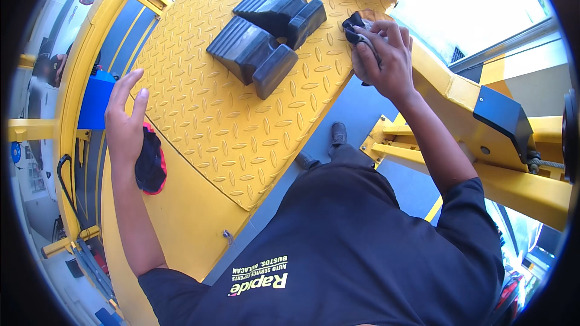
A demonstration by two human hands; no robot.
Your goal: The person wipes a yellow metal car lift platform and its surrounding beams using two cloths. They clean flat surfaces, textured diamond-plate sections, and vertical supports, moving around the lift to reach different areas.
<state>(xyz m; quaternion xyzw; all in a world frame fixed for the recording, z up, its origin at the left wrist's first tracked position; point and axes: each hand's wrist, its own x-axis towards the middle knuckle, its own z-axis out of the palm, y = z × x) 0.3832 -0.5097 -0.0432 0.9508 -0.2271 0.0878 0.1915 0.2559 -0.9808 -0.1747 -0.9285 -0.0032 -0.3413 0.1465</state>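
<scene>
My right hand is closed on a bunched dark rag, with orange and pale patches showing behind the fingers. It is at the right edge of a yellow diamond-plate ramp. My left hand hovers over the ramp's left side, fingers apart and holding nothing. Beside my left wrist lies a black cloth piece with a red rim, partly hidden by the forearm. Two black ribbed wheel chocks, a nearer one and a farther one, sit side by side on the plate between my hands.
A yellow lift beam with a dark bracket and a cable runs along the right. Yellow posts and a blue box stand at left. A blurred person is in the left background. My shoes show on the grey floor below.
</scene>
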